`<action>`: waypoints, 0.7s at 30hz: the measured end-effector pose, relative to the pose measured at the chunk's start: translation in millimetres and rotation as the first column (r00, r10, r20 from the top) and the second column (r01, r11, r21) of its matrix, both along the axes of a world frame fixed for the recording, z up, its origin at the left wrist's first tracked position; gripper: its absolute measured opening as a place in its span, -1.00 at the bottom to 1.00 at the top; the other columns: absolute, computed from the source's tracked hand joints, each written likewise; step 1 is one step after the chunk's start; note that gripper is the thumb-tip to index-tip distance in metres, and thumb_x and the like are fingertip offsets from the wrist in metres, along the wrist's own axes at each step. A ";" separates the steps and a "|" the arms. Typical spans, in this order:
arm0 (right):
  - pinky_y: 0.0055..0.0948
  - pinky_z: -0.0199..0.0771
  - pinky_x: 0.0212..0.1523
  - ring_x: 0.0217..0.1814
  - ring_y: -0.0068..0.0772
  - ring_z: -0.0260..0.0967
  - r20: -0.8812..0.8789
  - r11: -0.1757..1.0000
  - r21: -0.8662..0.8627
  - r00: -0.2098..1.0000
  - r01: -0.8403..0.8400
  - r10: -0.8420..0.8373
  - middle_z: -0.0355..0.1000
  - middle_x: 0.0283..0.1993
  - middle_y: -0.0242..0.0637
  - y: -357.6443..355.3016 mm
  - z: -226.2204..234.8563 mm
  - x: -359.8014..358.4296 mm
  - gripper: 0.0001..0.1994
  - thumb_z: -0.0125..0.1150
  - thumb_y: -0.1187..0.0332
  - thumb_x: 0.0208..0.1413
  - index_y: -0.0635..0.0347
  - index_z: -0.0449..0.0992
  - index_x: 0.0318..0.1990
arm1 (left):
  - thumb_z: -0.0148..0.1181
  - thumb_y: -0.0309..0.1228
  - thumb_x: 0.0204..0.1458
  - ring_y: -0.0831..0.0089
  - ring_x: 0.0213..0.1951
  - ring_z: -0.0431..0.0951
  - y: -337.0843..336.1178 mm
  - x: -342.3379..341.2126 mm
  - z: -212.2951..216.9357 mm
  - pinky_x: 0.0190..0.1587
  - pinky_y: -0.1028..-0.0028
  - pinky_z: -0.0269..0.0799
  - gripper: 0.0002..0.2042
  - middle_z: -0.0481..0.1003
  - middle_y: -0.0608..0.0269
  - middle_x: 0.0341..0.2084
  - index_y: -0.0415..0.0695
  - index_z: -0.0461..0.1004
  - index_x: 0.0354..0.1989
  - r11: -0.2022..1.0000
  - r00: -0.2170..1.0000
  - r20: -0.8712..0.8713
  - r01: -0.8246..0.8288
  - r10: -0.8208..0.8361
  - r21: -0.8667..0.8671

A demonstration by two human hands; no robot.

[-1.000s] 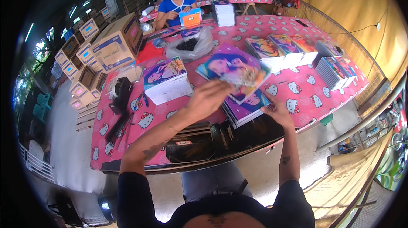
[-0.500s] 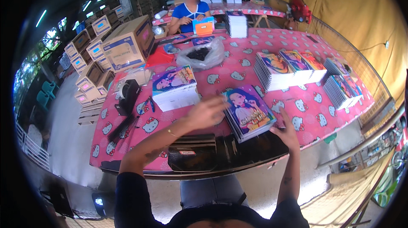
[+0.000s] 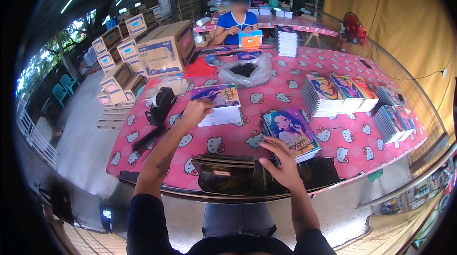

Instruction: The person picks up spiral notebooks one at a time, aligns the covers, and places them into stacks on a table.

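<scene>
My left hand (image 3: 196, 112) reaches to a stack of spiral notebooks (image 3: 221, 97) with a colourful illustrated cover on top. Its fingers are bent and closed at the left part of the top notebook, near the spiral edge. My right hand (image 3: 282, 163) is open, fingers apart, at the lower left corner of a second notebook pile (image 3: 291, 131), whose cover shows a blue-haired cartoon figure. That pile lies slanted near the front edge. Just left of my right hand stands a dark, worn holder (image 3: 226, 179) with flat boards in it.
A tape dispenser (image 3: 161, 105) and dark thin strips (image 3: 151, 138) lie at left. Beyond are a plastic bag (image 3: 247, 75) with black contents, a red sheet (image 3: 200, 68) and cartons (image 3: 164, 48). Notebook stacks (image 3: 328, 100) stand at right. A co-worker (image 3: 235, 22) sits across the table.
My left hand has gone from the slanted pile to the left stack. My right hand has shifted from that pile's right side to its lower left corner. The view has swung slightly.
</scene>
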State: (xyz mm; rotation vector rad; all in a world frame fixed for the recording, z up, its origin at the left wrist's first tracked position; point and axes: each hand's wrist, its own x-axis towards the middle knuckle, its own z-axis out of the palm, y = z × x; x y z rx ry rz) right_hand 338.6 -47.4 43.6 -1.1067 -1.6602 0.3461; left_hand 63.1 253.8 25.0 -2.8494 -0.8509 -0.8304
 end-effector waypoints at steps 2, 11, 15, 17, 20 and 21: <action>-0.24 0.36 0.27 0.31 -0.06 0.38 -0.044 0.996 -0.038 0.996 -0.085 0.083 0.38 0.29 -0.10 7.6 -6.9 -16.0 -0.57 0.39 0.39 0.14 0.11 0.53 0.19 | 0.35 -0.36 0.04 0.08 -0.11 0.63 11.7 -4.2 4.0 -0.05 0.21 0.54 -0.74 0.65 0.08 -0.17 -0.07 0.68 -0.07 0.986 0.999 -0.018 -0.045 0.043 -0.161; -0.26 0.42 0.19 0.29 -0.10 0.38 0.040 0.958 -0.212 0.978 -0.194 0.207 0.35 0.32 -0.13 9.6 -43.1 -37.5 -0.57 0.37 0.33 0.18 0.07 0.50 0.21 | 0.34 -0.30 0.09 0.14 -0.12 0.63 24.6 -2.3 15.6 -0.04 0.24 0.52 -0.76 0.63 0.17 -0.20 0.07 0.70 -0.06 0.956 0.991 -0.116 -0.100 0.071 -0.275; -0.35 0.49 0.03 0.23 -0.20 0.43 0.059 0.966 -0.168 0.976 -0.197 0.210 0.37 0.31 -0.19 13.0 -51.3 -39.7 -0.56 0.38 0.36 0.16 0.03 0.52 0.21 | 0.31 -0.33 0.11 0.13 -0.09 0.62 22.8 -1.5 11.1 -0.03 0.23 0.52 -0.78 0.63 0.19 -0.20 0.07 0.70 -0.07 0.951 0.995 -0.071 -0.095 0.077 -0.294; -0.34 0.46 0.10 0.26 -0.18 0.40 0.046 0.959 -0.185 0.973 -0.214 0.226 0.36 0.32 -0.18 13.4 -52.0 -41.7 -0.55 0.38 0.35 0.16 0.03 0.51 0.22 | 0.27 -0.36 0.13 0.11 -0.10 0.61 20.7 -5.6 5.8 -0.03 0.23 0.51 -0.79 0.62 0.18 -0.19 0.03 0.68 -0.07 0.957 0.994 -0.024 -0.111 0.108 -0.270; -0.28 0.33 0.29 0.36 -0.09 0.31 0.030 0.953 -0.222 0.976 -0.206 0.217 0.33 0.34 -0.10 10.7 -50.0 -45.0 -0.47 0.38 0.35 0.16 0.07 0.42 0.30 | 0.21 -0.46 0.15 0.06 -0.15 0.58 10.8 -3.8 7.2 -0.07 0.23 0.46 -0.81 0.60 0.12 -0.22 -0.09 0.64 -0.08 0.978 0.971 0.123 -0.200 0.206 -0.056; -0.26 0.27 0.34 0.39 -0.07 0.27 0.049 0.964 -0.193 0.979 -0.184 0.197 0.31 0.34 -0.06 10.8 -47.4 -47.4 -0.43 0.37 0.36 0.17 0.10 0.36 0.34 | 0.19 -0.49 0.14 0.04 -0.18 0.57 8.0 -4.9 15.0 -0.10 0.21 0.44 -0.81 0.58 0.09 -0.26 -0.13 0.62 -0.10 0.957 0.944 0.219 -0.272 0.245 0.099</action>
